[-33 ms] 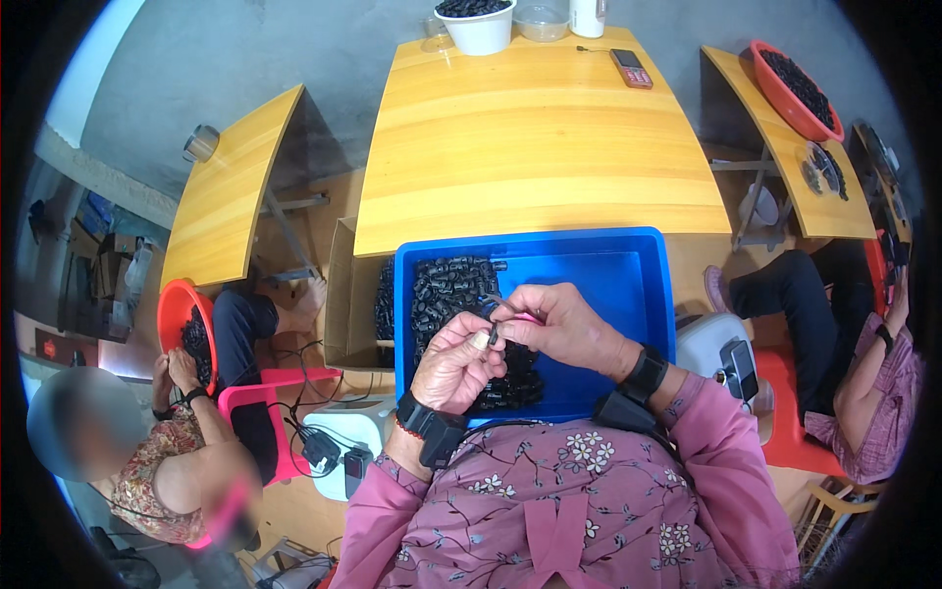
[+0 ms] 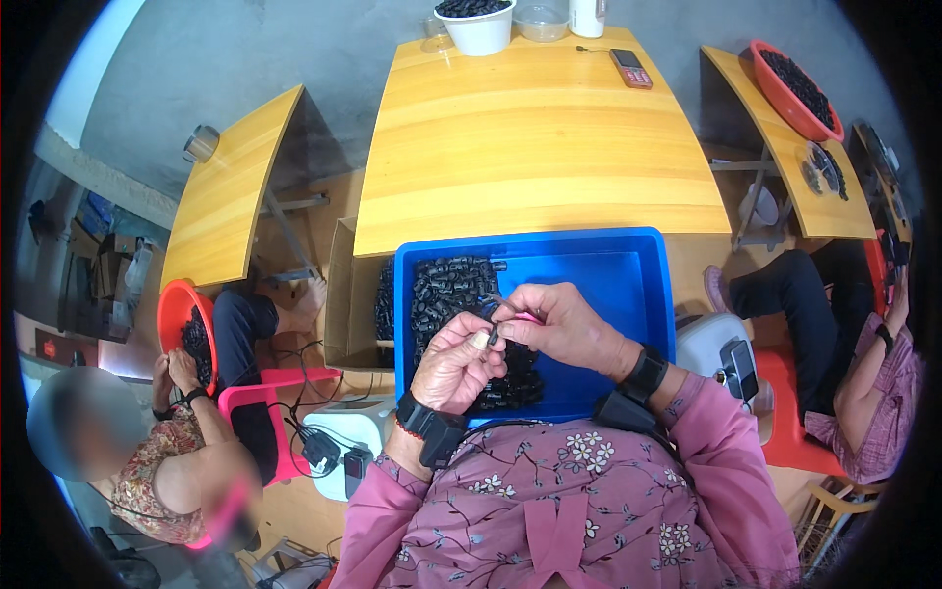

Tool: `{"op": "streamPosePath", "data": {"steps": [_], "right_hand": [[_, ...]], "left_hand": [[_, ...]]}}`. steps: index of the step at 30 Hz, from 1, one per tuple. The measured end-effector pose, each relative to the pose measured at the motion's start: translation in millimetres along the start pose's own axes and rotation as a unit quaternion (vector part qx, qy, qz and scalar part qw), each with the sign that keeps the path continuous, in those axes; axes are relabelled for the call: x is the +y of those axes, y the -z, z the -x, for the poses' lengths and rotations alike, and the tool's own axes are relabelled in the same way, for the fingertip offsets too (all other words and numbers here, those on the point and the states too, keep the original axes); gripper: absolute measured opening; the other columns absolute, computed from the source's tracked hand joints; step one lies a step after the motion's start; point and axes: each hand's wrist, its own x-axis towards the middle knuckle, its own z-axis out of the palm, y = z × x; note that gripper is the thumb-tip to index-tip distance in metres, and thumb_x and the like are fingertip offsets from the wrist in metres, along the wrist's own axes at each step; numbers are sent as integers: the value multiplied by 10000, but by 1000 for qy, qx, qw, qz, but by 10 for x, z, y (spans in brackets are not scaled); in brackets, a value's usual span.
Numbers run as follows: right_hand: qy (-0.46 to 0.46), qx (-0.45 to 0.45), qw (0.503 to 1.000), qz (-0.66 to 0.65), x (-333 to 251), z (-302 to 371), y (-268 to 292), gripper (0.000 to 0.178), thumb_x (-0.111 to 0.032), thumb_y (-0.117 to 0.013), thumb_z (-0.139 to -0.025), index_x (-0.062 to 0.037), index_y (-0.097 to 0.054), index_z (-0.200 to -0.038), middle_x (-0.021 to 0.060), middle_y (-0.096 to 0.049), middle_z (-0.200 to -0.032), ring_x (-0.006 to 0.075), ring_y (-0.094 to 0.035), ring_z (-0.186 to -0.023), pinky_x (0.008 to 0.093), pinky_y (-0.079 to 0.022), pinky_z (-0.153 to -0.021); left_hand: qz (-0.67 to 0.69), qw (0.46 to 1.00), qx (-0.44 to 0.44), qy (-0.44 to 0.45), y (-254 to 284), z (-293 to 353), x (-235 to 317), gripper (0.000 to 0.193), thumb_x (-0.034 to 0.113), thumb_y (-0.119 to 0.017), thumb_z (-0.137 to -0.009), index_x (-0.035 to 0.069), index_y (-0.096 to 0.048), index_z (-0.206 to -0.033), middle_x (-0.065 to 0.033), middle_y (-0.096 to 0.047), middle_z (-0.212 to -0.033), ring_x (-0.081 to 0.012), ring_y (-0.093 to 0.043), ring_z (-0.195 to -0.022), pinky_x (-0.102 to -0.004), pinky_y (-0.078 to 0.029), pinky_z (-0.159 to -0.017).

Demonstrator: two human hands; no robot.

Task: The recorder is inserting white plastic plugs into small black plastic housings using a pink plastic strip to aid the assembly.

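Observation:
Over the blue tray (image 2: 656,294), both of my hands meet. My left hand (image 2: 453,371) is closed, pinching a small black plastic part (image 2: 494,336) between thumb and fingertips. Against that same part press the thumb and fingers of my right hand (image 2: 567,329). A small pink-handled tool (image 2: 528,317) is tucked in my right hand; its kind is mostly hidden by the fingers. Beneath my hands, a heap of black cylindrical parts (image 2: 451,285) fills the tray's left side.
A wooden table (image 2: 540,147) stands beyond the tray, bearing a white tub (image 2: 481,31) of black pieces and a phone (image 2: 631,69). A cardboard box (image 2: 340,299) is left of the tray. Co-workers sit at both sides; a red basin (image 2: 177,314) is at the left one's hands.

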Motion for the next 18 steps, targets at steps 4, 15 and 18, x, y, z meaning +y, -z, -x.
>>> {"op": "streamPosePath", "data": {"steps": [4, 15, 18], "right_hand": [[-27, 0, 999, 22, -13, -15, 19, 168, -130, -639, -938, 35, -664, -922, 47, -676, -783, 67, -610, -755, 247, -507, -668], [-28, 51, 998, 9, 8, -26, 12, 181, -132, -671, -912, 28, -677, -997, 25, -654, -795, 51, -568, -744, 242, -481, -649], [16, 29, 999, 40, 37, -25, -38, 213, -114, -696, -871, 30, -676, -1026, 25, -632, -785, 62, -562, -731, 245, -480, -654]], "left_hand": [[-14, 1000, -1, 4, -48, -2, 9, 86, 119, -602, -973, 57, -598, -1033, -103, -672, -926, -175, -654, -763, -322, -541, -680], [-4, 1000, 28, 8, 33, -12, 10, 172, 174, -597, -970, 20, -604, -1046, -104, -659, -908, -179, -629, -784, -328, -517, -689], [17, 1000, 19, 15, 50, -17, 13, 183, 153, -608, -952, 10, -605, -1066, -95, -654, -907, -177, -620, -792, -331, -506, -703]]}}
